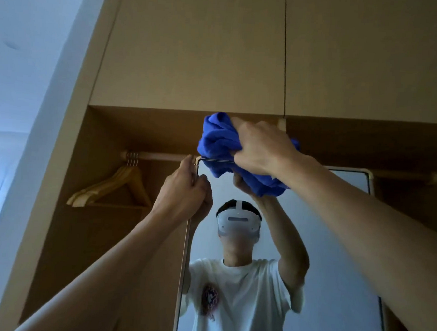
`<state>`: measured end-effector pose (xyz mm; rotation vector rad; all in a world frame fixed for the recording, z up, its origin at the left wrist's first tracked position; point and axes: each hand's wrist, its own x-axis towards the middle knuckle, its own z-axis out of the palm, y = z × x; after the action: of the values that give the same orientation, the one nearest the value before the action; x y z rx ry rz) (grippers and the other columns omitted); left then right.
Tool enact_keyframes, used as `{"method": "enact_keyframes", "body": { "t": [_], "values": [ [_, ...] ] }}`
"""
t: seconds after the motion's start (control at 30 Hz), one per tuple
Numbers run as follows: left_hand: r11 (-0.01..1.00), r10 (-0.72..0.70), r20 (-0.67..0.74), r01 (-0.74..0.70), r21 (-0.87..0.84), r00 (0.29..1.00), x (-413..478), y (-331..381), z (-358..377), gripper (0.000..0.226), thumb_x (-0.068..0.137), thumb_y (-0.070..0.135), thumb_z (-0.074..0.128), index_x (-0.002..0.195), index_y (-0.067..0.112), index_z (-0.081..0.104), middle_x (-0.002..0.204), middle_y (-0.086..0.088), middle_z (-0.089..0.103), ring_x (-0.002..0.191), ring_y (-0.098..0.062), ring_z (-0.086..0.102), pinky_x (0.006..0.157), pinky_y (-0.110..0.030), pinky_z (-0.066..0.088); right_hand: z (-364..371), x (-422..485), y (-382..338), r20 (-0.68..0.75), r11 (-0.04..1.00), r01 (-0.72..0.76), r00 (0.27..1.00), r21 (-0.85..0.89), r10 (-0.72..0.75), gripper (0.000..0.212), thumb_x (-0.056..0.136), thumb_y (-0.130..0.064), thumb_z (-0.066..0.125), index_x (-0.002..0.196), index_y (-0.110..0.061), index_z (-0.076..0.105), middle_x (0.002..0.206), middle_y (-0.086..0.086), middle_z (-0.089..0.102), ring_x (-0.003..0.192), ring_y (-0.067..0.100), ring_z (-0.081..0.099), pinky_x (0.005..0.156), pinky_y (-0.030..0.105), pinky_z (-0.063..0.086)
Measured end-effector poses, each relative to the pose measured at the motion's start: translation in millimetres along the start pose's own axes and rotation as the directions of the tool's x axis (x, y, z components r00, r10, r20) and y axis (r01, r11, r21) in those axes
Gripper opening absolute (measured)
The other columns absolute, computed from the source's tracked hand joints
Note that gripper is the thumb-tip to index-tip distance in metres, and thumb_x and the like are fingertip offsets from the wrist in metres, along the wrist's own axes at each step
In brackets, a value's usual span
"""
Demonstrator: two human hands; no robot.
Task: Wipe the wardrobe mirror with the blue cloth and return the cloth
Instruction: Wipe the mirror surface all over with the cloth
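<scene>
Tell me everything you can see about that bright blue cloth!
The bright blue cloth looks soft and fuzzy, like a towel. It is scrunched into a lumpy bunch, not spread flat. The person's right hand grips it from the right, fingers sunk into its folds. It is held against the top left corner of the tall wardrobe mirror, covering part of the top edge, with a loose end hanging below the hand.

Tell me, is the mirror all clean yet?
Not yet. The right hand has the bunched blue cloth pressed at the mirror's top edge, while the left hand grips its left frame. So the cloth is fetched and wiping is under way. I can't tell how much glass is clean. Putting the cloth back is left.
</scene>
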<state>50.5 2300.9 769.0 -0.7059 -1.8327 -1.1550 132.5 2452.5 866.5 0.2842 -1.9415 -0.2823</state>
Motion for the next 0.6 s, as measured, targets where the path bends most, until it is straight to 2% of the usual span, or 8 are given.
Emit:
{"method": "enact_keyframes", "body": {
  "t": [0.1,0.2,0.27,0.4,0.5,0.6],
  "values": [
    [1.0,0.02,0.017,-0.02,0.002,1.0,-5.3,-2.2,-3.5,0.029,0.101,0.021,0.051,0.13,0.024,0.057,0.114,0.001,0.071,0.102,-0.02,0.066,0.081,-0.034,0.047,-14.5,-11.8,28.2,0.045,0.989,-0.134,0.989,-0.067,0.137,0.029,0.084,-0.025,0.061,0.109,-0.026,0.047,0.072,-0.006,0.049,0.058,0.012,0.043,0.051,0.027,0.026],
    [0.998,0.065,0.026,-0.066,0.007,0.998,-11.6,-3.7,-6.5,0.029,0.101,0.019,0.049,0.128,0.025,0.057,0.105,0.005,0.072,0.095,-0.016,0.067,0.08,-0.037,0.053,-33.7,-22.1,56.4,0.119,0.948,-0.29,0.945,-0.131,0.305,0.026,0.085,-0.025,0.06,0.11,-0.024,0.051,0.079,0.002,0.055,0.062,0.019,0.051,0.055,0.031,0.035],
    [0.996,0.09,0.032,-0.09,0.01,0.995,-15.8,-5.8,-8.0,0.033,0.1,0.019,0.047,0.13,0.03,0.056,0.097,0.007,0.074,0.089,-0.014,0.069,0.079,-0.036,0.055,-41.0,-24.5,63.2,0.157,0.933,-0.323,0.925,-0.156,0.346,0.023,0.085,-0.023,0.059,0.107,-0.021,0.052,0.082,0.006,0.059,0.066,0.024,0.055,0.057,0.033,0.039],
    [0.995,0.098,0.082,-0.098,-0.013,0.992,-17.1,-7.1,-11.4,0.04,0.101,0.021,0.046,0.134,0.043,0.053,0.095,0.009,0.074,0.087,-0.011,0.069,0.079,-0.035,0.055,-34.6,-14.8,34.7,0.157,0.961,-0.269,0.948,-0.065,0.276,0.024,0.084,-0.025,0.061,0.107,-0.023,0.055,0.085,0.005,0.062,0.07,0.026,0.058,0.06,0.034,0.042],
    [0.997,0.081,0.105,-0.081,-0.009,0.991,-15.4,-7.5,-12.4,0.042,0.101,0.021,0.044,0.139,0.037,0.051,0.089,0.001,0.075,0.084,-0.016,0.07,0.079,-0.041,0.057,-17.7,7.5,-10.6,0.131,0.989,-0.148,0.981,0.017,0.145,0.028,0.081,-0.025,0.061,0.109,-0.022,0.056,0.089,0.004,0.064,0.075,0.027,0.059,0.063,0.033,0.043],
    [0.999,0.051,0.147,-0.051,-0.004,0.988,-15.1,-7.8,-10.5,0.056,0.104,0.023,0.04,0.159,0.03,0.03,0.101,-0.011,0.072,0.096,-0.029,0.069,0.089,-0.048,0.055,-3.7,29.1,-52.6,0.117,0.998,-0.051,0.992,0.043,0.046,0.024,0.079,-0.02,0.059,0.102,-0.022,0.051,0.081,0.001,0.06,0.074,0.027,0.057,0.063,0.033,0.042]
  ]
}}
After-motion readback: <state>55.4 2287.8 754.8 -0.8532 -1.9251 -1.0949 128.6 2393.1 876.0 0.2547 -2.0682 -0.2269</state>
